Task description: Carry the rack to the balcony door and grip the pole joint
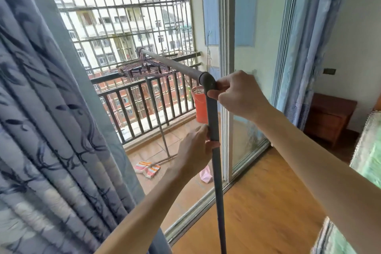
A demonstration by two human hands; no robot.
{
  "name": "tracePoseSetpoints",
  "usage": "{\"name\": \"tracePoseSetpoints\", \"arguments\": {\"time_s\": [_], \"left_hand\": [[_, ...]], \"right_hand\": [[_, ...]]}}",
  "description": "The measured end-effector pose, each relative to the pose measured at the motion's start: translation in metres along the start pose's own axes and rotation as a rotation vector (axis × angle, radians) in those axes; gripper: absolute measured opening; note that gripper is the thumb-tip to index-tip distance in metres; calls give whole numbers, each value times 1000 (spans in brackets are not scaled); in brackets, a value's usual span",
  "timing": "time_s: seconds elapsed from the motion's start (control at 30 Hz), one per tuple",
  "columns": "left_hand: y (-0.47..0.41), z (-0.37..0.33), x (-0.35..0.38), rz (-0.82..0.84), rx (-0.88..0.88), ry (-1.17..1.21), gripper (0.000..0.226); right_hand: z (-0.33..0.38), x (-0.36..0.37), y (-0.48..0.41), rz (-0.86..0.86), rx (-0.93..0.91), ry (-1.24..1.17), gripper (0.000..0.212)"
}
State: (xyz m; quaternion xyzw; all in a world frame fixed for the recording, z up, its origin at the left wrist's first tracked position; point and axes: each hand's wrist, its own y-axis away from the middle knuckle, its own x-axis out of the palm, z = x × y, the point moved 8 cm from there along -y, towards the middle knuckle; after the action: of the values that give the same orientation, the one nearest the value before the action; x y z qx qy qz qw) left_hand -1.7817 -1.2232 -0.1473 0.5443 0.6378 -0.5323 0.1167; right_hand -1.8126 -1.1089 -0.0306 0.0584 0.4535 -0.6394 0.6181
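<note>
Rack (pixel 213 121): grey upright pole, elbow joint on top, pale rail with hangers (pixel 144 69) reaching onto the balcony
Right hand (pixel 239 94): fingers clamped at the elbow
Left hand (pixel 194 147): fingers curled round the pole lower down

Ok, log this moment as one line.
left hand: grips upright pole | right hand: grips elbow joint | hangers: on top rail

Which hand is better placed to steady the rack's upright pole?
Probably the left hand: it grips the upright pole at mid-height. The right hand holds the corner joint on top.
</note>
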Motion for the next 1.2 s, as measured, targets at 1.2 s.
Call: {"name": "tracePoseSetpoints", "arguments": {"time_s": [1.2], "left_hand": [[-79,15,64,-76,-99,-27,21]], "right_hand": [[-66,-6,-68,0,-37,-22,22]]}}
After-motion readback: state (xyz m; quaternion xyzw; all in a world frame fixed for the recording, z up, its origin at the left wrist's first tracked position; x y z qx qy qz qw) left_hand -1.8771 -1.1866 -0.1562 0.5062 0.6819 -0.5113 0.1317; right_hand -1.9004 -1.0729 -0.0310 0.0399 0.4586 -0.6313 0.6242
